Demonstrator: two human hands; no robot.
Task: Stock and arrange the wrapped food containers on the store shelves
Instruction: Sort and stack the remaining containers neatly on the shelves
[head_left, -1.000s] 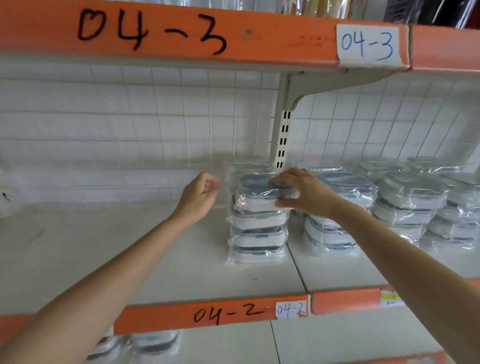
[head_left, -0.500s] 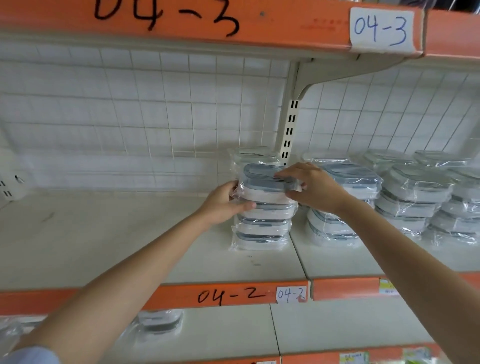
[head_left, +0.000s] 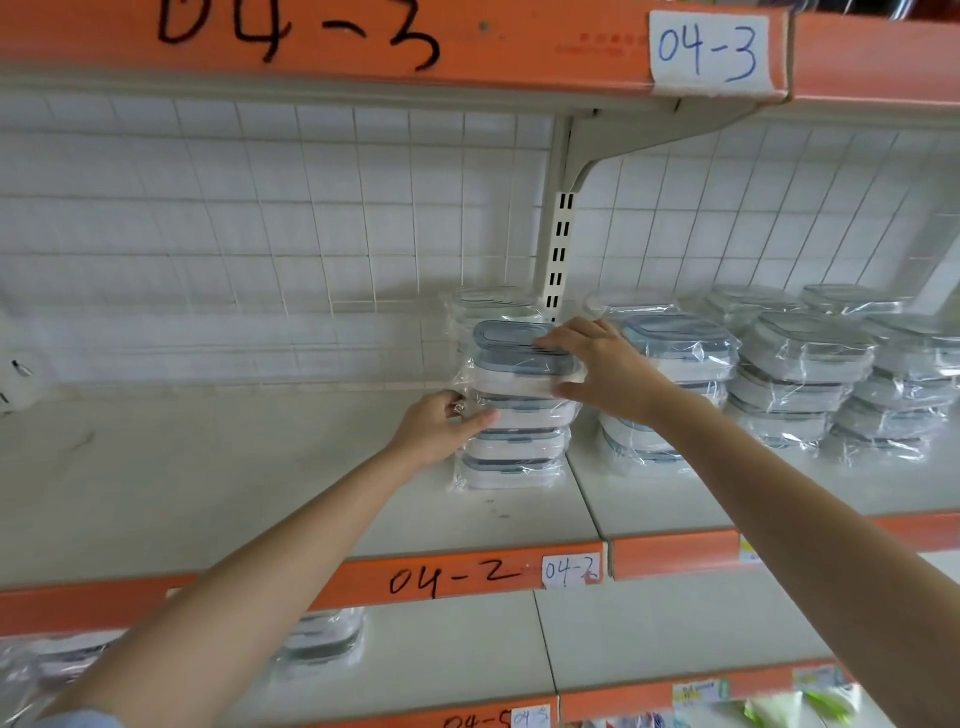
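Note:
A stack of several wrapped food containers (head_left: 511, 441) stands on the shelf marked 04-2 (head_left: 208, 483). Its top container (head_left: 511, 358) has a grey-blue lid and clear wrap. My right hand (head_left: 602, 369) grips this top container from the right, fingers over the lid and thumb on the side. My left hand (head_left: 441, 428) holds the left side of the stack one layer lower, fingers curled on the wrap. Another wrapped stack (head_left: 493, 306) stands behind it.
More wrapped container stacks (head_left: 800, 374) fill the shelf to the right. A slotted upright post (head_left: 558, 254) rises behind the stack. The shelf above, marked 04-3 (head_left: 467, 41), overhangs. Wrapped containers (head_left: 322, 642) lie on the lower shelf, with green packs (head_left: 795, 709) at bottom right.
My left hand moved right from open air to the stack's left side and now holds it. My right hand kept its grip on the top container. The camera view tilted slightly down.

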